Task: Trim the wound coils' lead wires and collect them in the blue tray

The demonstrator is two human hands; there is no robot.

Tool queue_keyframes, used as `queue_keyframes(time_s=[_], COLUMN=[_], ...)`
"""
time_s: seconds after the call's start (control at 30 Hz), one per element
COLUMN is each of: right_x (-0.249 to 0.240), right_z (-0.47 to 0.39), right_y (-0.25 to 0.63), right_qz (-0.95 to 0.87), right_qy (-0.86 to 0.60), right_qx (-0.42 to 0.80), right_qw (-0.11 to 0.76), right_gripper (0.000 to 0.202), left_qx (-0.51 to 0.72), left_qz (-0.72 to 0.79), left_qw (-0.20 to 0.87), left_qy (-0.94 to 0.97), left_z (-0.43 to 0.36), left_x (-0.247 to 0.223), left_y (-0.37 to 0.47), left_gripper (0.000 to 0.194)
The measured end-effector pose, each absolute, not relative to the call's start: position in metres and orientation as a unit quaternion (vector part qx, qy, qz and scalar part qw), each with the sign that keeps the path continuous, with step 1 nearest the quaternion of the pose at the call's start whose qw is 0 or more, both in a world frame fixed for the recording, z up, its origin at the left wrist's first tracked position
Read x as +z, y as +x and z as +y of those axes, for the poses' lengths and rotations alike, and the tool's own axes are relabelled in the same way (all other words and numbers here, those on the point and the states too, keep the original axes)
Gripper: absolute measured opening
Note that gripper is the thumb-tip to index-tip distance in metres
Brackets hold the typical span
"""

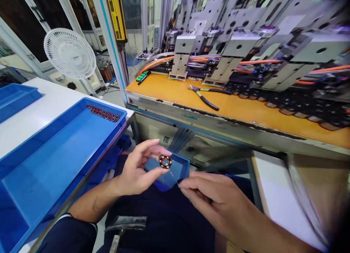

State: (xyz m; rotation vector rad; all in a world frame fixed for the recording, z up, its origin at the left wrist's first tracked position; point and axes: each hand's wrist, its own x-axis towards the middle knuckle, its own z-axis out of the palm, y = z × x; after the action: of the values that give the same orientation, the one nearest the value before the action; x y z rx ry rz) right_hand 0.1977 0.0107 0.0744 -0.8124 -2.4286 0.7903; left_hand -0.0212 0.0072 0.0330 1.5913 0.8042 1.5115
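Between thumb and fingers, my left hand (pixel 140 167) grips a small copper-wound motor stator (pixel 165 161), its round opening facing me. Thin loose wire ends stick out from the stator's lower edge. My right hand (pixel 209 194) is closed in a pinch to the right of the stator and apart from it. A small dark bit shows at its fingertips, too little to name. Below and behind the stator is a small blue bin (pixel 179 169), partly hidden by my left hand.
To the left, a long blue tray (pixel 62 147) on a white table (pixel 51 96) holds a cluster of stators (pixel 103 113). Cutting pliers (pixel 206 96) lie on the orange machine bench (pixel 169 90), before metal fixtures (pixel 229 56). A white fan (pixel 69 53) stands at the back left.
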Motion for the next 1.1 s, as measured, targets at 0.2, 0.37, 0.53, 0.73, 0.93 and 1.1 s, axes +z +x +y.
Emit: queue_keyframes(time_s=[0.2,0.37,0.53,0.73,0.93,1.1], right_x=[0.079,0.062,0.034,0.032,0.031,0.045], right_z=[0.015,0.014,-0.006,-0.012,-0.015,-0.011], right_y=[0.197,0.165,0.145,0.148,0.151,0.159], right_qz=[-0.778,-0.577,-0.495,-0.460,-0.430,-0.523], right_qy=[-0.331,-0.384,-0.365,-0.357,-0.380,-0.400], right_qx=[0.490,0.631,0.644,0.666,0.679,0.630], right_qw=[0.213,0.349,0.454,0.467,0.457,0.412], right_gripper=[0.009,0.024,0.027,0.018,0.028,0.027], left_qx=[0.570,0.538,0.594,0.592,0.581,0.528], left_qz=[0.289,0.281,0.301,0.257,0.201,0.195], left_qw=[0.447,0.436,0.449,0.488,0.596,0.672], left_qy=[0.626,0.665,0.596,0.587,0.517,0.482], left_z=[0.000,-0.009,-0.008,-0.005,-0.005,-0.004], left_x=[0.029,0.030,0.023,0.018,0.020,0.028], left_y=[-0.025,-0.024,-0.020,-0.021,-0.020,-0.022], left_gripper=[0.071,0.071,0.064,0.069,0.058,0.030])
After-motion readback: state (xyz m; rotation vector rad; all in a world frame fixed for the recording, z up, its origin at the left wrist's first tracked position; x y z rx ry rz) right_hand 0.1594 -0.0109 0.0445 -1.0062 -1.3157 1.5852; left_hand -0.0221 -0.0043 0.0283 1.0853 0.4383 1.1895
